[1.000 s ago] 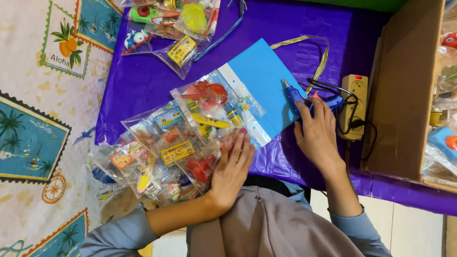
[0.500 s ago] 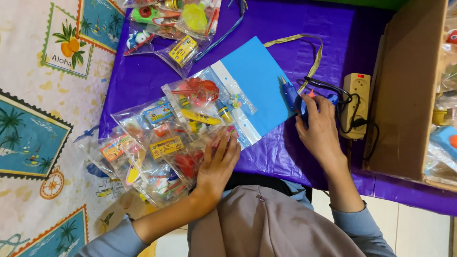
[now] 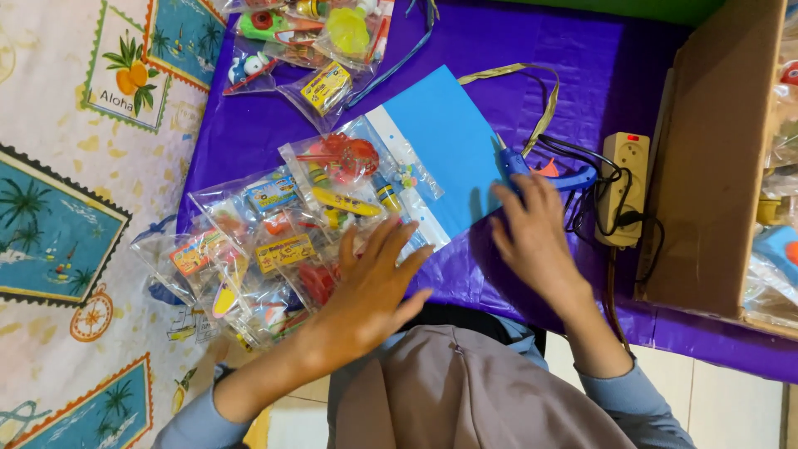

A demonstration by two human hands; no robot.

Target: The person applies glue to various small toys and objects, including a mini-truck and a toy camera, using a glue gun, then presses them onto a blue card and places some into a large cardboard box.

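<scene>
My left hand [image 3: 366, 291] lies flat with fingers spread on a pile of clear toy packets [image 3: 249, 249] on the purple cloth [image 3: 540, 58]. One packet of small toys [image 3: 353, 179] rests on a light blue card [image 3: 440, 141]. My right hand [image 3: 532, 237] is at the card's right edge, its fingers closed over the body of a blue glue gun [image 3: 515, 162] whose nozzle points up and left. The gun's black cord [image 3: 582, 158] runs to a beige power strip [image 3: 623, 187].
More toy packets [image 3: 320, 41] lie at the top of the cloth. A gold ribbon [image 3: 544, 104] curls beside the card. A brown cardboard box [image 3: 715, 158] stands at the right. A patterned mat with palm trees [image 3: 75, 208] covers the left.
My left hand has spread its fingers wider on the packets. My right hand has drawn back a little, so more of the glue gun shows.
</scene>
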